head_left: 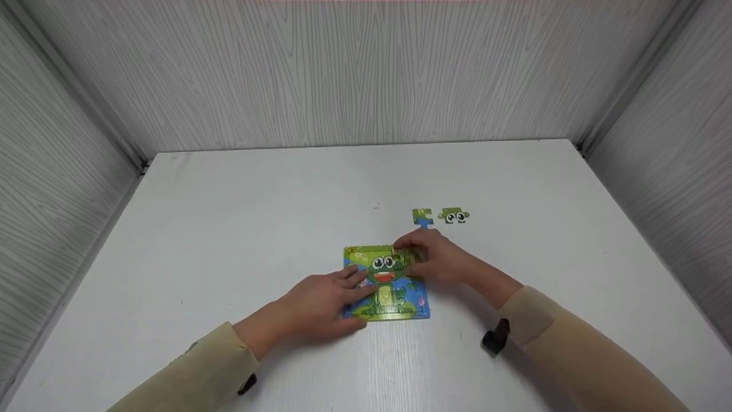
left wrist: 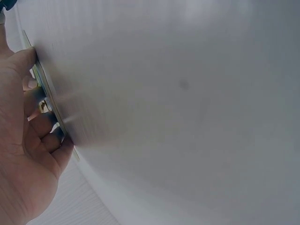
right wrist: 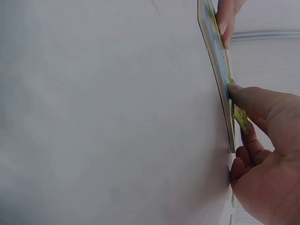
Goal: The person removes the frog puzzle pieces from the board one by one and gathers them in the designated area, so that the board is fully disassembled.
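Observation:
A frog jigsaw puzzle [head_left: 390, 309] in a flat square tray lies on the white table. My left hand [head_left: 326, 303] rests on its left side, fingers spread over the picture and thumb at the near edge. At the puzzle's upper right corner, my right hand [head_left: 446, 260] pinches a green puzzle piece [right wrist: 240, 119] between thumb and fingers. In the right wrist view that piece stands tilted above the tray; the fingers hide part of it. In the left wrist view, the left hand [left wrist: 28, 136] touches the tray's thin edge.
Beyond the right hand lie two loose puzzle pieces: a green and blue one [head_left: 422, 217] and a green one with frog eyes [head_left: 453, 216]. Pale wood-grain panels [head_left: 366, 74] enclose the white table [head_left: 257, 212] at the back and sides.

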`<action>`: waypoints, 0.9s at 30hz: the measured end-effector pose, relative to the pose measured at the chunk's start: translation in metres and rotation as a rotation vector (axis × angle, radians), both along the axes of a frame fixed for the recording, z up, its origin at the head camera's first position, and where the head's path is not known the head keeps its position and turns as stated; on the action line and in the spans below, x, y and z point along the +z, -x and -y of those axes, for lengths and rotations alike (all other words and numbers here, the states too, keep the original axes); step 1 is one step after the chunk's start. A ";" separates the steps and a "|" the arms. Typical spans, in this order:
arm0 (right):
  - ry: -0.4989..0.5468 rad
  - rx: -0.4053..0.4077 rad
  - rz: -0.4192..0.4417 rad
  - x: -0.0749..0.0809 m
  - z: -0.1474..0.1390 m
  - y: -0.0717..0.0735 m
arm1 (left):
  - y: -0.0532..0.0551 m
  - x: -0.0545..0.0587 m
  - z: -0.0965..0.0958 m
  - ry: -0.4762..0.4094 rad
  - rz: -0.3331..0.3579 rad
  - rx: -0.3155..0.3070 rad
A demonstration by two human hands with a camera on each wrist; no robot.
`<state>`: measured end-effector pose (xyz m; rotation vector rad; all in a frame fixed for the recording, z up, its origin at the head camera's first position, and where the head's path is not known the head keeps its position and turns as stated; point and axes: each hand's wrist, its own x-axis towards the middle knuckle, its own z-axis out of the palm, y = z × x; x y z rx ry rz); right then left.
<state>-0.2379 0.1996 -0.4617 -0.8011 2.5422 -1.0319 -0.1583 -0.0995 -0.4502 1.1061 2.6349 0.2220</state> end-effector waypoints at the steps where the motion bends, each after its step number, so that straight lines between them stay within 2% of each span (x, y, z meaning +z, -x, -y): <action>1: 0.005 0.002 -0.003 0.000 0.000 0.000 | 0.000 0.000 0.000 -0.001 -0.001 -0.002; 5: 0.026 0.017 -0.011 0.000 0.001 0.000 | 0.000 -0.001 0.001 -0.006 0.003 -0.001; 14: -0.057 -0.006 0.007 0.002 -0.002 -0.002 | -0.001 -0.001 0.000 -0.014 -0.010 -0.002; 18: -0.053 -0.013 0.007 0.003 -0.004 -0.003 | -0.001 -0.002 0.000 -0.011 -0.020 -0.003; 23: -0.020 -0.049 0.069 0.004 -0.005 -0.004 | 0.000 -0.002 0.000 -0.009 -0.020 -0.006; 27: -0.018 -0.067 0.081 0.005 -0.005 -0.005 | 0.000 -0.003 0.001 -0.015 -0.013 -0.007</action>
